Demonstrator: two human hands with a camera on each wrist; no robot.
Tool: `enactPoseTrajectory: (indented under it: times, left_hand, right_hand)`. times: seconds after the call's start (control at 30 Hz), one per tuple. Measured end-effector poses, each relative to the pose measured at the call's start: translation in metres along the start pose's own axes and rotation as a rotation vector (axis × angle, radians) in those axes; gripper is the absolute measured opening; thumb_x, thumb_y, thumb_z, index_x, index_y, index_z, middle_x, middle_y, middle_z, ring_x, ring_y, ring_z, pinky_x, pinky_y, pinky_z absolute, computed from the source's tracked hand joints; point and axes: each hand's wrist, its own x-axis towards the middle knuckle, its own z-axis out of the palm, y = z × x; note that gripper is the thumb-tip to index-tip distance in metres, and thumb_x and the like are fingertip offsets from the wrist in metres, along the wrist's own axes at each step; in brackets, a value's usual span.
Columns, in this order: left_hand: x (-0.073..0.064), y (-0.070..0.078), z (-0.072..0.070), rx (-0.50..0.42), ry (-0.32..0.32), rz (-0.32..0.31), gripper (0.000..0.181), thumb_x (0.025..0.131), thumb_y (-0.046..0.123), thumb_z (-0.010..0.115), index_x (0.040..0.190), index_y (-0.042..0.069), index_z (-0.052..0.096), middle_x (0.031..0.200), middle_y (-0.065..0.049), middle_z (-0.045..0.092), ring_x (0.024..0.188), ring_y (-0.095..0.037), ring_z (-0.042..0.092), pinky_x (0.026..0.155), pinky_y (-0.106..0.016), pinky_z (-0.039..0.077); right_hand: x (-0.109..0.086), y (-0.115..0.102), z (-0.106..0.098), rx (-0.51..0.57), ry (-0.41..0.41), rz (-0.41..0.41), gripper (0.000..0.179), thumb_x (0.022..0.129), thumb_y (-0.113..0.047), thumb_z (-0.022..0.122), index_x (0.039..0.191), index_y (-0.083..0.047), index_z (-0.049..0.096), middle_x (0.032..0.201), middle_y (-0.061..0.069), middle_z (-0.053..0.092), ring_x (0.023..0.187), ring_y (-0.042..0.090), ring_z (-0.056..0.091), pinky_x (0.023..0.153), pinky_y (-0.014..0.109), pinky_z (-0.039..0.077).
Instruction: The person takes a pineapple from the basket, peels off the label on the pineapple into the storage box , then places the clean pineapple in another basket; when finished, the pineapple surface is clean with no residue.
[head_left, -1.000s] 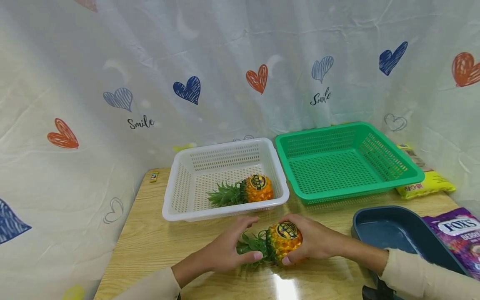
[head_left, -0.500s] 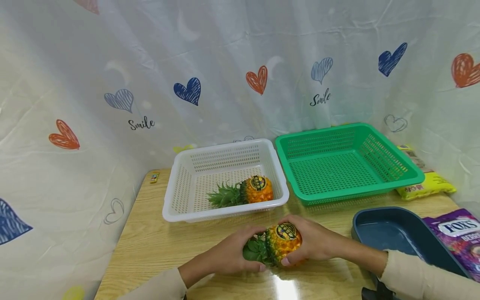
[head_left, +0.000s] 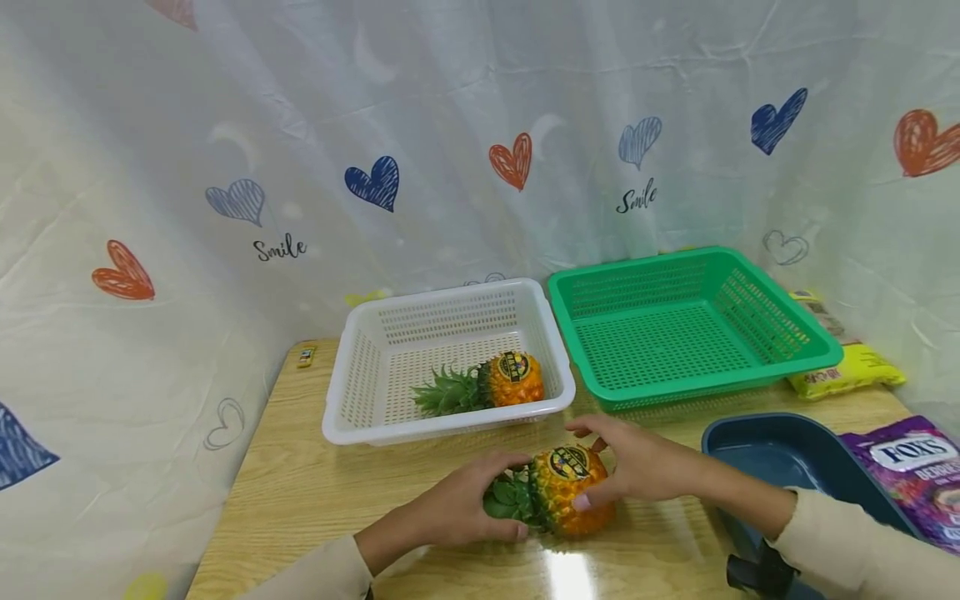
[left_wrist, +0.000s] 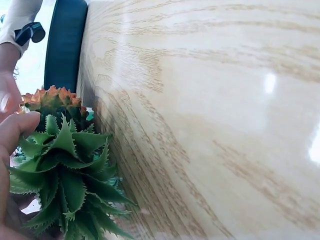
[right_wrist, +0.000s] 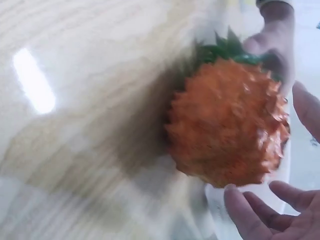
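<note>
Orange-yellow pineapple with spiky green leaves and a dark label [head_left: 572, 502] lies sideways on the pale wood-grain tabletop [head_left: 300, 500], in front of a white perforated plastic basket [head_left: 450, 423]. Left hand [head_left: 467, 505]: grip closed around the leaves. Right hand [head_left: 651, 463]: grip spread by the fruit's base; contact unclear. Second similar pineapple [head_left: 517, 385] inside the white basket. Green perforated plastic basket [head_left: 652, 333] just beside that; dark-blue rounded tray [head_left: 765, 448] nearer, to the right.

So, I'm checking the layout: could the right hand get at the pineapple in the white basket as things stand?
Probably yes: the right hand seems to grip nothing, and the pineapple inside lies uncovered in the open-topped white basket. It would need to clear the near rim.
</note>
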Motion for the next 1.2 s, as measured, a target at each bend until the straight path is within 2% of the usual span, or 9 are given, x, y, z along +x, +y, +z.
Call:
enactPoseTrajectory:
  times: [0.1, 0.23, 0.47, 0.67, 0.9, 1.2]
  left_hand:
    - [0.0, 0.0, 0.0, -0.011, -0.001, 0.004, 0.077, 0.086, 0.053, 0.074, 0.152, 0.032, 0.04, 0.145, 0.004, 0.05, 0.125, -0.014, 0.053, 0.099, -0.036, 0.049]
    - [0.0, -0.001, -0.001, -0.021, -0.01, 0.012, 0.076, 0.087, 0.053, 0.074, 0.151, 0.032, 0.04, 0.144, 0.004, 0.05, 0.125, -0.013, 0.052, 0.098, -0.035, 0.048]
    - [0.001, -0.002, -0.001, -0.025, -0.012, 0.025, 0.076, 0.087, 0.052, 0.073, 0.151, 0.03, 0.04, 0.143, 0.004, 0.05, 0.122, -0.012, 0.053, 0.099, -0.035, 0.048]
    - [0.001, -0.003, -0.001, -0.008, -0.018, 0.027, 0.076, 0.087, 0.053, 0.072, 0.152, 0.03, 0.039, 0.144, 0.004, 0.05, 0.123, -0.012, 0.052, 0.099, -0.035, 0.048]
    - [0.001, -0.004, -0.001, -0.006, -0.029, 0.021, 0.076, 0.088, 0.053, 0.073, 0.152, 0.031, 0.039, 0.144, 0.003, 0.049, 0.127, -0.013, 0.051, 0.1, -0.037, 0.048]
    - [0.0, -0.005, -0.001, -0.008, -0.035, 0.019, 0.076, 0.088, 0.052, 0.073, 0.152, 0.033, 0.038, 0.145, 0.004, 0.048, 0.129, -0.014, 0.05, 0.101, -0.039, 0.047]
  right_hand:
    - [0.0, -0.001, -0.008, -0.001, 0.035, -0.015, 0.076, 0.082, -0.046, 0.082, 0.139, -0.006, 0.051, 0.134, 0.019, 0.055, 0.109, 0.03, 0.058, 0.081, 0.039, 0.053]
    - [0.003, 0.0, -0.012, 0.008, 0.08, -0.04, 0.054, 0.087, -0.042, 0.078, 0.126, -0.009, 0.061, 0.118, 0.012, 0.063, 0.091, 0.018, 0.061, 0.07, 0.029, 0.052]
    - [0.013, 0.004, -0.005, 0.035, 0.111, -0.128, 0.032, 0.092, -0.033, 0.074, 0.111, -0.008, 0.069, 0.098, 0.002, 0.066, 0.074, 0.009, 0.06, 0.063, 0.028, 0.052]
    - [0.021, 0.005, -0.001, 0.017, 0.111, -0.122, 0.03, 0.09, -0.033, 0.077, 0.105, -0.007, 0.072, 0.093, 0.0, 0.065, 0.064, 0.01, 0.059, 0.059, 0.026, 0.05]
    - [0.026, 0.005, -0.002, 0.005, 0.046, -0.095, 0.027, 0.089, -0.035, 0.077, 0.104, -0.012, 0.076, 0.092, -0.001, 0.064, 0.053, 0.005, 0.051, 0.053, 0.026, 0.047]
    - [0.03, 0.004, -0.006, 0.006, -0.054, -0.048, 0.026, 0.091, -0.037, 0.075, 0.106, -0.016, 0.078, 0.092, 0.0, 0.062, 0.056, 0.008, 0.053, 0.054, 0.027, 0.047]
